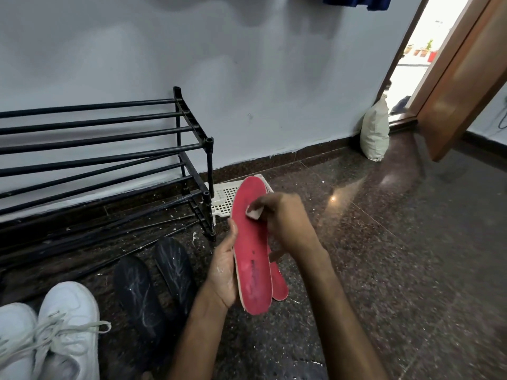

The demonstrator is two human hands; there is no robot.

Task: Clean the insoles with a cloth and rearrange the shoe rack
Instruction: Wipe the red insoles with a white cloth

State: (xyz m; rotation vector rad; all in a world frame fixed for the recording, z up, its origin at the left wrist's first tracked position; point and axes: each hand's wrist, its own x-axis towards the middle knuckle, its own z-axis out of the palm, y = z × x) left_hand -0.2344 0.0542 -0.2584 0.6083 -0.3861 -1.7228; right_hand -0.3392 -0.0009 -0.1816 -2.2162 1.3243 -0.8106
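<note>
My left hand (223,272) grips a red insole (251,250) by its left edge and holds it upright above the floor. A second red insole (280,283) shows partly behind it. My right hand (282,218) pinches a small white cloth (253,212) and presses it on the upper part of the front insole. Two black insoles (153,283) lie on the floor to the left. The black shoe rack (109,149) stands against the wall at the left, its bars bare.
A pair of white sneakers (52,333) sits at the bottom left. A white plastic basket (227,198) lies behind the insole by the rack's foot. A white sack (375,133) leans by the open wooden door (466,86) at the right. Dark speckled floor.
</note>
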